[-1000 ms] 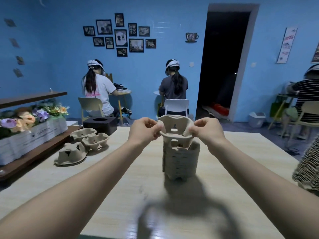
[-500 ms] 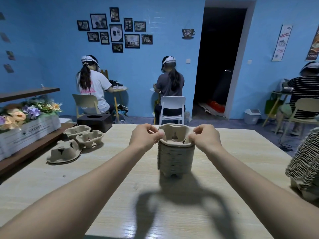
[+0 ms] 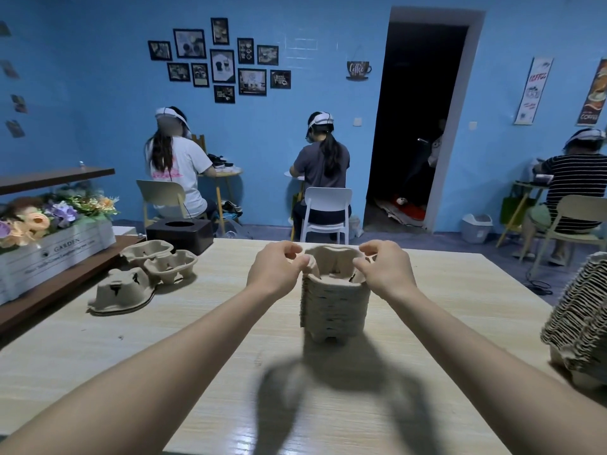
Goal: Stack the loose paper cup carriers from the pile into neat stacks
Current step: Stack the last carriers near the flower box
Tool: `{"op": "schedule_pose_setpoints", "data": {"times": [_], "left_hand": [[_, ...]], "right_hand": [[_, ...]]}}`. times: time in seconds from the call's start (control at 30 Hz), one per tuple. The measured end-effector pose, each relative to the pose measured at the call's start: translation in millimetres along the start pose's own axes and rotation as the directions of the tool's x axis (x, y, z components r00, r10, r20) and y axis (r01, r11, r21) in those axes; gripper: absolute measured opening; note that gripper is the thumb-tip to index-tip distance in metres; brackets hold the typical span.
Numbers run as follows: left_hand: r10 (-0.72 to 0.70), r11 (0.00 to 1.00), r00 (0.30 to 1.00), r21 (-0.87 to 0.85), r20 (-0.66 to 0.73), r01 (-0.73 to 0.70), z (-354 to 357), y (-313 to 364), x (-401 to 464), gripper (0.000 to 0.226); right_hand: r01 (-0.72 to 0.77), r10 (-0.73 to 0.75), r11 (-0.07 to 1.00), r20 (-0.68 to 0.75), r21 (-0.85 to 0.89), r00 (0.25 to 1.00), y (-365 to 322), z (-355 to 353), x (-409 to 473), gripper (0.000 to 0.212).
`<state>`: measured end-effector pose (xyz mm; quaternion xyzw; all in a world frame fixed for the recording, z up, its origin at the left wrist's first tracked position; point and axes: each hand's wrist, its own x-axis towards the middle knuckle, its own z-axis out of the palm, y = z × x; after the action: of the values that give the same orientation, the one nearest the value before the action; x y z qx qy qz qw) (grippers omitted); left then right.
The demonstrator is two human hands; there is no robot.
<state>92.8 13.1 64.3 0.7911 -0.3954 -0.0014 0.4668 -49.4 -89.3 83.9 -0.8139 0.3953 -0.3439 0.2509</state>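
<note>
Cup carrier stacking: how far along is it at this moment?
Done: a tall stack stands mid-table, and another stack sits at the right edge. In hand: the left hand and right hand are at the top carrier, fingers curled at its rim; grip unclear. Left: three loose carriers at the table's left.

Centre: the stack [image 3: 334,300] is standing mid-table, flanked closely by the left hand [image 3: 275,269] and right hand [image 3: 386,270].
Left: three loose carriers [image 3: 144,276] are lying near the table [image 3: 460,290] edge, a dark box [image 3: 180,234] just behind them.
Right edge: a second tall stack [image 3: 579,318] is blocking that side.
Near side: bare tabletop is being left between the forearms.
Between stack and carriers: an open strip is being left.
</note>
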Motion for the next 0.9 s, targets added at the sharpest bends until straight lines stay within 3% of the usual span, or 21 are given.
{"op": "schedule_pose_setpoints", "data": {"times": [0.4, 0.63, 0.9], "left_hand": [[-0.033, 0.992, 0.996, 0.118, -0.079, 0.042, -64, -66, -6, 0.029], [-0.09, 0.985, 0.99, 0.137, -0.107, 0.105, -88, -117, -15, 0.034], [-0.132, 0.958, 0.985, 0.24, -0.11, 0.155, -90, -170, -13, 0.039]], "right_hand": [[0.344, -0.337, 0.939, 0.176, -0.009, 0.925, -77, 72, -11, 0.037], [0.348, -0.359, 0.933, 0.303, 0.092, 0.883, -103, 135, -22, 0.041], [0.289, -0.281, 0.956, 0.404, 0.042, 0.87, -82, 200, -17, 0.043]]}}
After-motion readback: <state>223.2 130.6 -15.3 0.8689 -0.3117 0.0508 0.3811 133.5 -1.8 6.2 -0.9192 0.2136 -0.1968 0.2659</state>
